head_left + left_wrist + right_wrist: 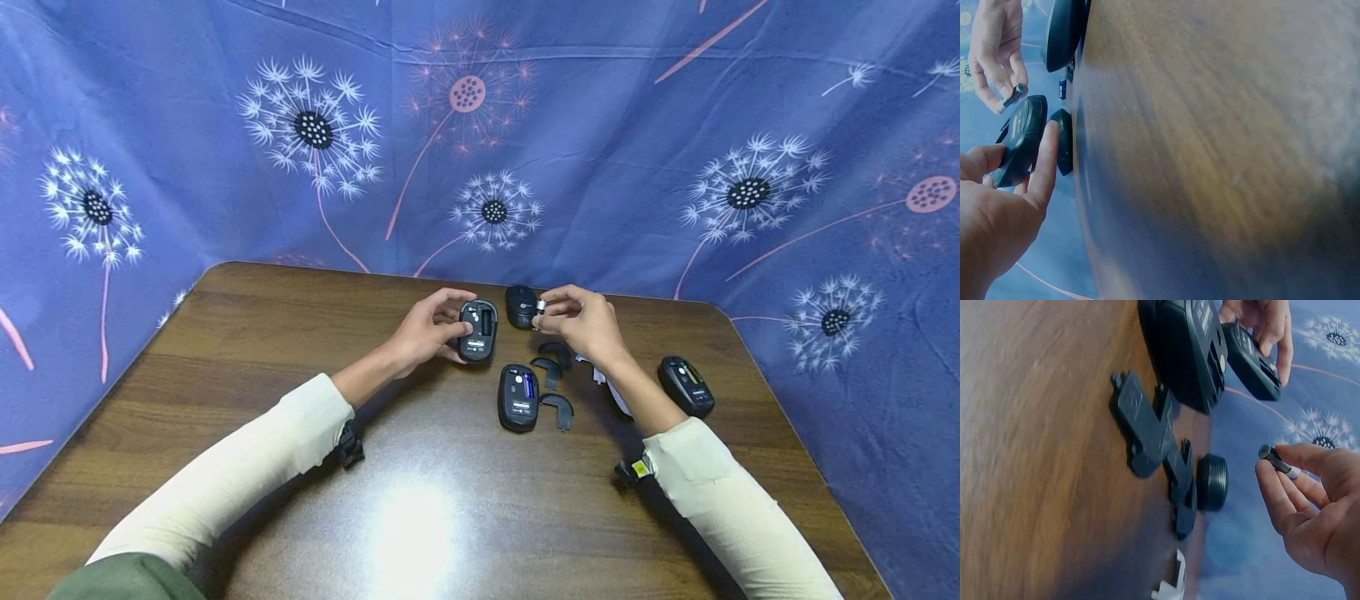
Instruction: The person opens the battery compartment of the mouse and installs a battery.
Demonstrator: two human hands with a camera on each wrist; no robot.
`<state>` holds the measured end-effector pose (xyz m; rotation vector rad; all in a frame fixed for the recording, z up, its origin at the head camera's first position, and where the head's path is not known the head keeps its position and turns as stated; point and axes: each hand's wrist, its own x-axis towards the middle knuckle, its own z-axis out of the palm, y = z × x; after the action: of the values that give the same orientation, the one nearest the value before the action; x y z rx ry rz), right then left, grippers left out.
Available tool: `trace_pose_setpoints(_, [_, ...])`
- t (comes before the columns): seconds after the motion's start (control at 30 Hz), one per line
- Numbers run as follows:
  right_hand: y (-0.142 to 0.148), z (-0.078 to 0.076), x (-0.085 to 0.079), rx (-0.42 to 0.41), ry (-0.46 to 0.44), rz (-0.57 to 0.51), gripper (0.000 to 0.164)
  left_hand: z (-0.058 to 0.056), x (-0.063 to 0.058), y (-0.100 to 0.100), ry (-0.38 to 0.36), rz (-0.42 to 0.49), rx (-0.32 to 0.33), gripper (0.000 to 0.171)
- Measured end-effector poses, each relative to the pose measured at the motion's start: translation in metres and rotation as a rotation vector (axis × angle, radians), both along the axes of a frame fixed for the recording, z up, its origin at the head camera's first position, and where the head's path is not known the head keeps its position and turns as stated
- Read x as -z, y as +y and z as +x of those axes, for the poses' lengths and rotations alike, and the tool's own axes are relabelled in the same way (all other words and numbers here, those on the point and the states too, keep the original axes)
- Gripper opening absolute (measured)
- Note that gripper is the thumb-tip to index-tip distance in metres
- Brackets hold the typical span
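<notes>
My left hand [422, 335] grips a black computer mouse [478, 343] above the table, its underside turned to the head camera and its battery slot uncovered and dark. Thumb and fingers hold it by the sides, as the left wrist view shows with the mouse [1022, 140]. Just right of it, my right hand [592, 327] pinches a small battery [1280, 464] between thumb and fingertips, apart from the mouse. Between the hands, farther back, a black mouse [521, 305] sits right side up. Nearer lies an overturned mouse [517, 398] with a blue battery in its slot.
Curved black battery covers [558, 410] lie beside the overturned mouse. A white piece [617, 398] is partly hidden under the right forearm. Farther right rests another overturned mouse [686, 386] with a yellowish battery. A patterned blue cloth [585, 208] hangs behind the wooden table [300, 483].
</notes>
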<state>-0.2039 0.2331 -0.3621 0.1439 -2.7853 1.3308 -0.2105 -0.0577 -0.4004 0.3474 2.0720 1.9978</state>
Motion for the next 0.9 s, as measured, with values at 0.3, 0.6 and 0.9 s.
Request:
trace_pose_setpoints(0.3, [-0.014, -0.003, 0.0, -0.049, -0.018, -0.071, 0.044, 0.0, -0.001, 0.0, 0.003, -0.021, 0.003, 0.058])
trace_pose_setpoints(0.6, [-0.029, -0.006, -0.006, -0.059, -0.024, -0.139, 0.04, -0.002, -0.001, 0.001, -0.005, -0.011, 0.014, 0.059])
trace_pose_setpoints(0.9, [-0.041, -0.007, -0.01, -0.107, -0.029, -0.268, 0.036, -0.001, 0.0, 0.003, -0.003, -0.015, 0.011, 0.059])
